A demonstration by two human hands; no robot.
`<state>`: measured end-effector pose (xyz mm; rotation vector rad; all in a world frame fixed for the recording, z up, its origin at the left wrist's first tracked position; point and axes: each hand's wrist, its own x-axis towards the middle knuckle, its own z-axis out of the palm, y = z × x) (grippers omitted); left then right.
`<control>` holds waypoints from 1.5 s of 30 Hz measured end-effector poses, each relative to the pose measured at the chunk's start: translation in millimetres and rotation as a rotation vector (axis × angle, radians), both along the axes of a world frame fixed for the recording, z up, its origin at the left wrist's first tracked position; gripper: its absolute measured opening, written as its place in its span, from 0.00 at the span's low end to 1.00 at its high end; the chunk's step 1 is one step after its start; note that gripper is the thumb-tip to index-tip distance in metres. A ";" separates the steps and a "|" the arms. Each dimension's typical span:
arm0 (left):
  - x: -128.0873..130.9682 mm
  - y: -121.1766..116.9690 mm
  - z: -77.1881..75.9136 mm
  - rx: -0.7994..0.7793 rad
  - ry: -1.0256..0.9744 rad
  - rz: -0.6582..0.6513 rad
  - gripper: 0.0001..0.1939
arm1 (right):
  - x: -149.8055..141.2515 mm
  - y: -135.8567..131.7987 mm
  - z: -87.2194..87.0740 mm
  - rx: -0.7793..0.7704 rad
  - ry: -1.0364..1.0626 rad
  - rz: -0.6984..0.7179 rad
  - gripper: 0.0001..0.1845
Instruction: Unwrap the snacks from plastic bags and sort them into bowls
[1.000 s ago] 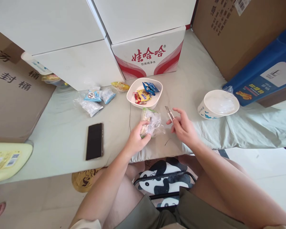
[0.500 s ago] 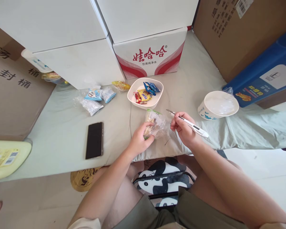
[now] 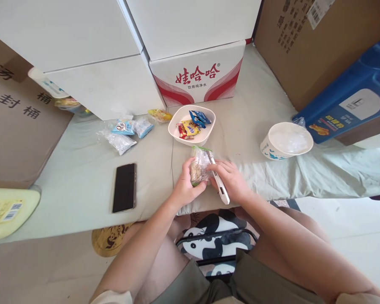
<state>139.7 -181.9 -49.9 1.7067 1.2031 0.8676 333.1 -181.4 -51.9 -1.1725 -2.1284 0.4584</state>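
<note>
My left hand grips a clear plastic snack packet with a green top edge, holding it down on the pale green cloth. My right hand is closed around a white utility knife, its blade end resting against the right side of the packet. Just beyond the packet stands a white bowl holding several small wrapped snacks.
A black phone lies to the left. Loose snack packets lie further back. A paper cup stands at the right. White boxes, a red-and-white carton, brown cartons and a blue box ring the surface.
My right hand has swung the knife from out at the right, blade pointing left, down onto the packet. My left hand has kept hold of the packet.
</note>
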 end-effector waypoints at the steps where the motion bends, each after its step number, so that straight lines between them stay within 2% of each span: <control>1: -0.4 0.4 -0.1 0.011 0.023 0.001 0.35 | 0.4 0.0 -0.7 0.004 -0.007 0.002 0.12; 3: -0.9 1.2 -0.4 0.029 0.041 0.022 0.32 | 1.1 -0.2 -0.9 0.010 -0.010 0.005 0.13; 13: -1.4 1.0 -16.1 0.105 0.025 0.041 0.41 | 2.2 -1.9 3.7 -0.001 -0.040 0.021 0.15; 16: -2.2 1.7 -13.5 0.187 0.078 0.004 0.29 | 3.8 -0.8 5.8 -0.020 0.010 0.027 0.14; 18: -2.4 1.4 -12.3 0.193 0.088 0.005 0.24 | 6.0 0.8 7.6 -0.067 0.086 -0.017 0.14; 20: -2.6 0.7 -14.4 0.181 0.069 0.032 0.28 | 8.6 2.4 8.7 -0.093 0.122 -0.049 0.15; 24: -3.8 0.7 -21.0 0.218 0.101 0.024 0.39 | 10.7 3.1 7.3 -0.045 -0.001 0.023 0.16; 28: -3.7 3.2 -12.1 0.221 0.185 -0.053 0.32 | 7.4 1.5 5.1 -0.021 -0.092 0.042 0.18; 30: -2.9 4.2 -4.4 0.211 0.192 -0.063 0.27 | 6.2 1.0 6.5 -0.019 -0.036 0.043 0.17; 32: -2.1 4.5 1.5 0.206 0.179 -0.034 0.24 | 6.6 0.9 9.9 -0.058 0.110 -0.032 0.13; 35: -1.8 4.0 5.3 0.191 0.159 0.006 0.21 | 9.6 2.0 16.0 -0.192 0.365 -0.297 0.09; 37: -1.9 3.4 5.9 0.171 0.155 0.014 0.20 | 11.8 3.8 18.5 -0.289 0.457 -0.417 0.08; 40: -2.0 2.8 6.2 0.139 0.163 0.009 0.19 | 13.1 6.5 18.3 -0.365 0.469 -0.424 0.08; 45: -1.8 3.4 5.2 0.119 0.170 0.002 0.19 | 9.7 7.1 15.0 -0.313 0.400 -0.393 0.08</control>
